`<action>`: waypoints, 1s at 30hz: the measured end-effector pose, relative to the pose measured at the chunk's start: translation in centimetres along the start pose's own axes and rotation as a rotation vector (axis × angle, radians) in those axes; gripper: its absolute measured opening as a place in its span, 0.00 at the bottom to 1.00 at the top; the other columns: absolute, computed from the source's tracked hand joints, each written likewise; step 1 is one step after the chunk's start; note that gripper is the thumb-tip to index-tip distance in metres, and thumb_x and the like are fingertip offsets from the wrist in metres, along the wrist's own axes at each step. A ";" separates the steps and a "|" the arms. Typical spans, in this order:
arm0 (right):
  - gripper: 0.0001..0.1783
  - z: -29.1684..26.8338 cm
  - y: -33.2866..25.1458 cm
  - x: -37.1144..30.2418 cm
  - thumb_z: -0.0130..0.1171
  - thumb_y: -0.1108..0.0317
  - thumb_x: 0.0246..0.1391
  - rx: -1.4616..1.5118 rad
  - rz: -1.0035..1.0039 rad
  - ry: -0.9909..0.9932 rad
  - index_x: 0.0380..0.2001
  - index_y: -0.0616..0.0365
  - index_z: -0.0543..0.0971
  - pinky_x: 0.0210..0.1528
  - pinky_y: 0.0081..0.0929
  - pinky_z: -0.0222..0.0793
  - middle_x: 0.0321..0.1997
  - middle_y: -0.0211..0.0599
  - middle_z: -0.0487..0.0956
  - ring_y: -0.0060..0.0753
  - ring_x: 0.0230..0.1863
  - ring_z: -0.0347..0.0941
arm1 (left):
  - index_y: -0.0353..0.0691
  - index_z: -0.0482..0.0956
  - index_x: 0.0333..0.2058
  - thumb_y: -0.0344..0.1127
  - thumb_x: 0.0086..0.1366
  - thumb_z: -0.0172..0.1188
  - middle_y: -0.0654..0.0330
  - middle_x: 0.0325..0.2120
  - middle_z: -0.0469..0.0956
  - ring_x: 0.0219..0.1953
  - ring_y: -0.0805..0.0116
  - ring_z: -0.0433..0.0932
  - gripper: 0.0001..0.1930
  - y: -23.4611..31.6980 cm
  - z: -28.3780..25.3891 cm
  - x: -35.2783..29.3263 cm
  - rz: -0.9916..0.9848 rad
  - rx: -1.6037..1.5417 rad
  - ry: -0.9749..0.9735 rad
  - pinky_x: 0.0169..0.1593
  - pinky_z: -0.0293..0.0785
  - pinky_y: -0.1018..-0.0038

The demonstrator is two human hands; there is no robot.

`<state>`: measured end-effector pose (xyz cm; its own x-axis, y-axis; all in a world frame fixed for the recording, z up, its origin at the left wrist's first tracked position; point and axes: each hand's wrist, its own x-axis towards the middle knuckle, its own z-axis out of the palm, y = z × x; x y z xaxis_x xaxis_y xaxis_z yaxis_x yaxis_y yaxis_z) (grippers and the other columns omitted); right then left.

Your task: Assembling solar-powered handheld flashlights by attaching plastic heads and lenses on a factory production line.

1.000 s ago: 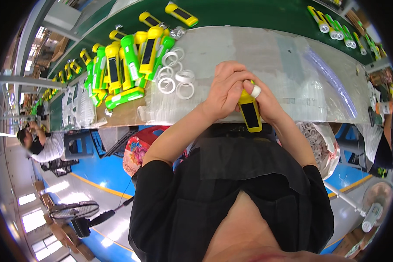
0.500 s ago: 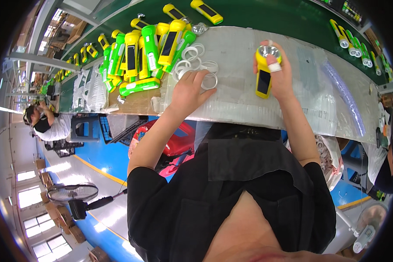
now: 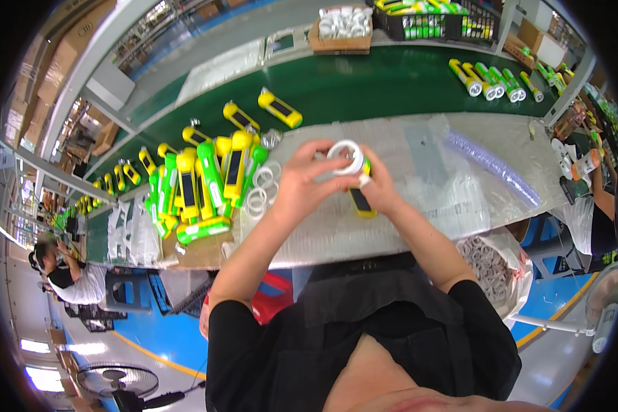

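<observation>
My right hand [image 3: 380, 189] is closed around a yellow flashlight [image 3: 362, 203] with a dark panel on its body, held head up over the work surface. Against the flashlight's head, my left hand [image 3: 305, 181] grips a white ring [image 3: 358, 159] between thumb and fingers. Whether the ring is seated on the head or only touching it, I cannot tell. Several loose white rings [image 3: 256, 204] lie just left of my left hand. Beyond them is a heap of green and yellow flashlights [image 3: 213, 180].
A green conveyor belt [image 3: 364, 86] runs behind, with more flashlights [image 3: 496, 81] at its right. Bubble wrap [image 3: 493, 168] lies to the right. A box of white parts [image 3: 343, 29] and a black crate [image 3: 429, 26] stand at the back. A bag of white rings [image 3: 491, 268] is below the table's edge.
My left hand has picked up a white ring and moved right to the flashlight. My right hand has brought the flashlight left to meet it. The view has tilted up, showing more beyond the belt.
</observation>
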<state>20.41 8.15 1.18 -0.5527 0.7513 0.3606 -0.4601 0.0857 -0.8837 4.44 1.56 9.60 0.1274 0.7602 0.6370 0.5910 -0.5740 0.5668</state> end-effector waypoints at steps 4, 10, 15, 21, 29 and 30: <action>0.22 0.0 -0.6 -0.3 0.54 0.65 0.62 0.057 0.035 -0.020 0.57 0.57 0.64 0.37 0.23 0.72 0.41 0.33 0.74 0.22 0.36 0.73 | 0.43 0.85 0.37 0.34 0.43 0.77 0.57 0.41 0.76 0.40 0.61 0.75 0.19 -0.9 0.4 -0.4 0.020 0.055 -0.027 0.42 0.75 0.69; 0.25 -0.9 -1.8 -0.1 0.47 0.55 0.66 -0.053 -0.055 -0.085 0.61 0.56 0.61 0.51 0.28 0.71 0.50 0.37 0.74 0.29 0.48 0.74 | 0.44 0.85 0.38 0.34 0.45 0.76 0.58 0.43 0.76 0.43 0.62 0.75 0.18 0.1 0.4 0.5 -0.024 0.041 -0.095 0.44 0.74 0.69; 0.25 -3.5 -4.6 0.6 0.65 0.63 0.55 -0.504 -0.238 -0.117 0.53 0.58 0.72 0.54 0.29 0.70 0.54 0.38 0.76 0.32 0.52 0.74 | 0.44 0.84 0.39 0.35 0.46 0.76 0.57 0.45 0.75 0.46 0.60 0.76 0.19 -0.1 0.7 0.9 -0.049 0.009 -0.159 0.47 0.74 0.68; 0.23 -5.0 -12.8 2.3 0.73 0.62 0.43 -0.987 -0.114 -0.468 0.39 0.59 0.73 0.42 0.32 0.72 0.37 0.39 0.78 0.37 0.38 0.77 | 0.44 0.77 0.42 0.38 0.48 0.75 0.55 0.44 0.75 0.45 0.54 0.76 0.23 1.3 2.4 0.6 0.127 0.097 -0.140 0.45 0.75 0.65; 0.20 -2.2 -15.3 4.9 0.68 0.55 0.41 -1.286 0.048 -0.760 0.28 0.61 0.77 0.31 0.37 0.68 0.28 0.45 0.77 0.45 0.30 0.75 | 0.41 0.72 0.38 0.39 0.49 0.75 0.61 0.38 0.81 0.37 0.60 0.81 0.22 1.3 4.5 0.0 -0.060 -0.046 -0.154 0.39 0.76 0.69; 0.22 -2.5 -15.1 4.9 0.68 0.52 0.40 -1.318 0.054 -0.714 0.27 0.62 0.77 0.30 0.38 0.69 0.27 0.47 0.77 0.47 0.30 0.75 | 0.42 0.72 0.38 0.39 0.49 0.75 0.60 0.36 0.81 0.36 0.60 0.81 0.22 0.9 4.9 0.2 -0.033 -0.028 -0.115 0.38 0.76 0.68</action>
<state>26.39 12.19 15.53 -0.9405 0.3373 0.0423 0.2957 0.8732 -0.3874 8.90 2.69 7.74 0.1998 0.8080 0.5543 0.5745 -0.5549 0.6017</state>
